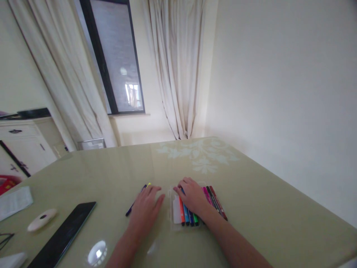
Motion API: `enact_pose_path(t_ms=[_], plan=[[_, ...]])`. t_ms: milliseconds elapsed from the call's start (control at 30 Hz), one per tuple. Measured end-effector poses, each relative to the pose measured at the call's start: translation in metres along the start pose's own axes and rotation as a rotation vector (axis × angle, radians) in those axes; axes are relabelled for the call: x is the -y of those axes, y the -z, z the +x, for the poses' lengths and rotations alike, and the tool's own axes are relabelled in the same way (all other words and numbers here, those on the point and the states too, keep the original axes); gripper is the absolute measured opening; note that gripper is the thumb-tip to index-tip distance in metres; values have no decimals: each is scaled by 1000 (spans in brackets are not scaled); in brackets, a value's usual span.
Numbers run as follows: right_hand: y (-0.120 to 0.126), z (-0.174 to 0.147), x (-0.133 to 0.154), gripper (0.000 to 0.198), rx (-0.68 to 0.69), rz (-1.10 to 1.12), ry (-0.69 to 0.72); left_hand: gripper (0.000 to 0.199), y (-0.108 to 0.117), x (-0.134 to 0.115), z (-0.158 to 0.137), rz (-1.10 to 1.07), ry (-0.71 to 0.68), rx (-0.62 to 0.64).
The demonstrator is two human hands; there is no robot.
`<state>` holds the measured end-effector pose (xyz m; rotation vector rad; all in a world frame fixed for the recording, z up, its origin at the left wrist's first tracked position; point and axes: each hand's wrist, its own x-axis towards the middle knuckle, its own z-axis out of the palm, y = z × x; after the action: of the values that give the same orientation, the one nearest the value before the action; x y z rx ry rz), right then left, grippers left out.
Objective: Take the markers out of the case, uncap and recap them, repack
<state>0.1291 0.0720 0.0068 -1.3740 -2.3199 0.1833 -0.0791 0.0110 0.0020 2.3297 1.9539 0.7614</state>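
A clear plastic case (pixel 176 211) of coloured marker pens (pixel 187 216) lies on the pale green table (pixel 251 208). My right hand (pixel 192 195) rests on top of the pens, fingers curled over their upper ends; pink, black and red pens (pixel 214 199) show to its right. My left hand (pixel 146 208) lies flat on the table just left of the case, fingers together. A dark blue pen (pixel 133 206) and a yellow-tipped one (pixel 148 184) stick out from under my left hand.
A black tablet (pixel 63 234) lies at the near left, with a white oval object (pixel 41 219) beside it and a paper (pixel 13 203) further left. A wall runs along the table's right side. Curtains, a window and a white cabinet (pixel 22 145) stand beyond.
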Motion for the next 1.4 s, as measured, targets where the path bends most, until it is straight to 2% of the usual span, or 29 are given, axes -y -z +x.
enact_pose_path(t_ms=[67,167,400,800,1067,1167,1300,1400], plan=[[-1,-1,1,36,-7,-25,-22,34,-6,-17,-4,-158,-197,97],[-5,0,1,32,-4,-44,-75,53,-13,-30,-11,-228,-300,162],[-6,7,0,34,25,-52,-158,82,-12,-25,-12,-188,-316,195],[-10,8,-9,35,-62,180,-159,82,-15,-26,-13,-163,-272,220],[-7,12,-18,35,-210,556,-184,78,-17,-25,-12,-163,-273,225],[-2,10,-17,39,-187,678,-129,73,-19,-22,-11,-181,-257,224],[7,9,-17,49,-130,669,-103,71,-21,-19,-11,-184,-247,218],[13,10,-17,53,-227,646,-169,79,-21,-19,-12,-180,-269,189]])
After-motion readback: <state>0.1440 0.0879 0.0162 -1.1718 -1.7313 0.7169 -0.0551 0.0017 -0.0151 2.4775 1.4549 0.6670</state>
